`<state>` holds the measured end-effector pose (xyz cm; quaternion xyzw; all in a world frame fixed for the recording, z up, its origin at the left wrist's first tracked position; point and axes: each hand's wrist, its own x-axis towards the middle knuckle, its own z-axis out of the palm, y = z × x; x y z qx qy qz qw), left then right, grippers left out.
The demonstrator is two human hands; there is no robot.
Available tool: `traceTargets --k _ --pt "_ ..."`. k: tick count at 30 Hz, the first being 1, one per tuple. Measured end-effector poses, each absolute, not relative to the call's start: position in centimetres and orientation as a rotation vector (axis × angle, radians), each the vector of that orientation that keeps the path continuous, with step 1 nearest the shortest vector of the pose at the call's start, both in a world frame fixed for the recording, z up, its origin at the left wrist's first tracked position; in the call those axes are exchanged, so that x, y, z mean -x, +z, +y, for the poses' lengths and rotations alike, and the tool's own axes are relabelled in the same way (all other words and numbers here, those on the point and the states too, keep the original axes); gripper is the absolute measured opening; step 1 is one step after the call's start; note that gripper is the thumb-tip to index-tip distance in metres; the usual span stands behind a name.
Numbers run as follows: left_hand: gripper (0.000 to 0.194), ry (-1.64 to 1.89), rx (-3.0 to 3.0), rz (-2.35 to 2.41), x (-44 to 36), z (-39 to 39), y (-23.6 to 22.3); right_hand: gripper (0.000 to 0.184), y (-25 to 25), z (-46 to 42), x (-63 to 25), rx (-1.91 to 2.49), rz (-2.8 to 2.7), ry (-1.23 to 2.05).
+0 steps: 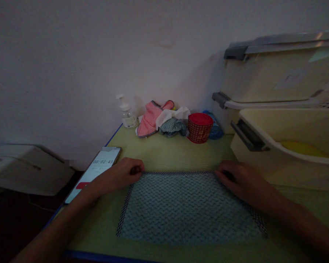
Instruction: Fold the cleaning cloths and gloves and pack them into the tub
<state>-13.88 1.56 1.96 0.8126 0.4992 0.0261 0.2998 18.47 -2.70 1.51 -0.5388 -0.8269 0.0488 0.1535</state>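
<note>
A blue-green textured cloth (189,208) with a dark checked border lies spread flat on the yellow-green table (164,153). My left hand (124,173) is closed in a pinch on the cloth's far left corner. At the far right corner rests my right hand (239,180), its fingers curled onto the cloth's edge. Both forearms reach in from the near side.
A phone (94,171) showing a timer lies at the table's left edge. At the back against the wall stand a pump bottle (127,113), a pink cloth (150,118), crumpled cloths (173,124) and a red woven basket (199,127). Stacked cream plastic drawers (279,109) fill the right.
</note>
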Motion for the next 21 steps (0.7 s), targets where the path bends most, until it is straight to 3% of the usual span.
traceTargets --k 10,21 --pt "0.008 0.055 -2.197 1.432 13.8 1.5 1.8 0.017 0.8 -2.1 -18.2 1.704 -2.251 0.02" --pt "0.009 0.093 -2.271 1.7 13.2 1.2 2.1 0.011 0.2 -1.8 -18.5 1.517 -2.112 0.139"
